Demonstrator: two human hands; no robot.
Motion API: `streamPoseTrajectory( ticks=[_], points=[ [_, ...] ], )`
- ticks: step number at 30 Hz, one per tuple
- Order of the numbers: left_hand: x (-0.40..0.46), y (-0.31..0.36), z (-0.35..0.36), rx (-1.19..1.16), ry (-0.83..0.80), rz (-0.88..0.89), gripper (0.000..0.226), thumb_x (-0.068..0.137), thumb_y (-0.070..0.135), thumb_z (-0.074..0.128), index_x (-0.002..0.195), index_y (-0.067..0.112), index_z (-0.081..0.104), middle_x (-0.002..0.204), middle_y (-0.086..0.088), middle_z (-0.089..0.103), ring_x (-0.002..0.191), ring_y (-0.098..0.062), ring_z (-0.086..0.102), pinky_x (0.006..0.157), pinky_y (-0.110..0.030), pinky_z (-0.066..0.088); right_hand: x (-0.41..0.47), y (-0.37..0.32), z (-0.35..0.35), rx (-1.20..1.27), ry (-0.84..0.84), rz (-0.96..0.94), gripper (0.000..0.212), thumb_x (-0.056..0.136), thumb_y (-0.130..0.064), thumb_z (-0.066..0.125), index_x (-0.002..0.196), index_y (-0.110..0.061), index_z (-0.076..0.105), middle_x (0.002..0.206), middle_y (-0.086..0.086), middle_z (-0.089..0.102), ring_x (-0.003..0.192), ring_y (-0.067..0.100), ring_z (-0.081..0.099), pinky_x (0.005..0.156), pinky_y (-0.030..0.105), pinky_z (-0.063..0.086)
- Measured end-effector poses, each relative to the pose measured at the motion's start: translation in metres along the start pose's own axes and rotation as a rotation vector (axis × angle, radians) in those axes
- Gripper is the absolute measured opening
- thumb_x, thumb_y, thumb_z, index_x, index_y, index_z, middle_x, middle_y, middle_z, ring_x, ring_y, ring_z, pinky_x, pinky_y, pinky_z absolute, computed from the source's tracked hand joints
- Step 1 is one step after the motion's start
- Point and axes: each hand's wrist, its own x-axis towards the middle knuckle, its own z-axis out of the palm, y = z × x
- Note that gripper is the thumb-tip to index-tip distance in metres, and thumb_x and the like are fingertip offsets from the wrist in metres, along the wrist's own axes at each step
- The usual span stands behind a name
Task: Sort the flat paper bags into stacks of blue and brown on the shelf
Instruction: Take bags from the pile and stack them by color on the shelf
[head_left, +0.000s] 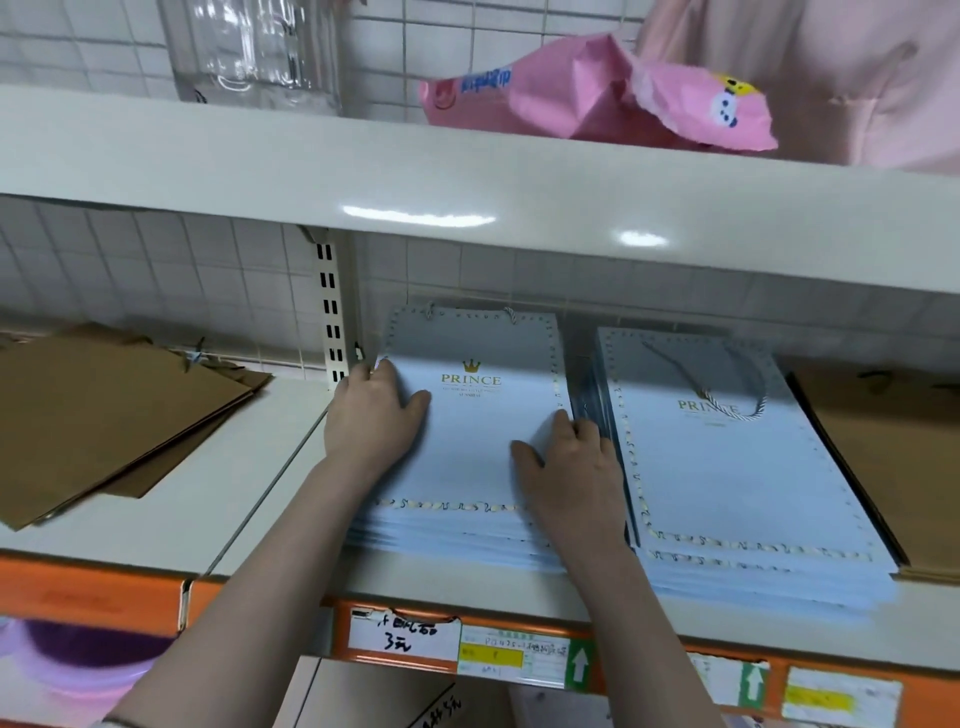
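We see both hands laid palm-down on a stack of blue bags (467, 447) on the shelf (260, 499): the left hand (371, 415) lies with fingers straight along the stack's left edge, and the right hand (566, 467) rests at its right edge, where we cannot tell whether the fingertips hook the side. Just beside it on the right we note a second blue stack (727, 467), next to brown bags (883, 467) at the far right, while another brown stack (104, 415) lies well apart on the left. On the upper shelf (467, 171) we find a pink package (571, 88).
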Motion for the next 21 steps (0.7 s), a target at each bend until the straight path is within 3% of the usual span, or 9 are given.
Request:
streamPoseTrajectory(
  ticks=[6,11,13,16,21],
  points=[
    [-0.028,0.008,-0.013,0.051,0.116,0.034,0.062,0.091,0.040,0.055,0.136,0.001,0.041,0.138,-0.019,0.042,0.126,-0.035,0.037,0.103,-0.038,0.028,-0.018,0.005,-0.009,0.028,0.023,-0.043,0.062,0.098,-0.046,0.034,0.147,-0.010,0.024,0.146,0.008,0.032,0.133,0.024,0.029,0.111,0.035,0.028],
    [-0.071,0.008,-0.022,0.117,0.206,0.023,0.064,0.091,0.038,0.056,0.139,-0.001,0.039,0.139,-0.021,0.042,0.129,-0.035,0.035,0.106,-0.038,0.025,-0.045,0.015,-0.012,0.030,-0.032,-0.110,0.063,0.099,-0.045,0.030,0.150,-0.010,0.016,0.156,0.010,0.015,0.144,0.026,0.010,0.117,0.036,0.009],
    [-0.090,0.003,-0.025,0.153,0.230,-0.009,0.063,0.090,0.036,0.057,0.137,-0.002,0.040,0.139,-0.023,0.042,0.131,-0.036,0.034,0.108,-0.040,0.025,-0.059,0.017,-0.007,0.032,0.006,-0.150,0.063,0.098,-0.041,0.041,0.147,-0.005,0.026,0.153,0.016,0.025,0.143,0.031,0.018,0.116,0.039,0.015],
    [-0.116,-0.011,-0.028,0.253,0.238,-0.054,0.065,0.089,0.036,0.060,0.137,-0.003,0.041,0.140,-0.025,0.041,0.133,-0.038,0.032,0.111,-0.042,0.023,-0.073,0.019,0.012,0.071,0.163,-0.175,0.059,0.082,-0.030,0.071,0.125,0.006,0.055,0.127,0.026,0.055,0.122,0.043,0.049,0.099,0.051,0.041],
    [-0.149,-0.037,-0.043,0.329,0.252,-0.101,0.062,0.085,0.031,0.066,0.130,-0.007,0.047,0.134,-0.031,0.045,0.128,-0.045,0.036,0.108,-0.047,0.026,-0.096,0.007,0.021,0.035,0.136,-0.225,0.059,0.078,-0.033,0.073,0.121,0.005,0.059,0.122,0.026,0.057,0.120,0.044,0.050,0.099,0.051,0.041]
  ],
)
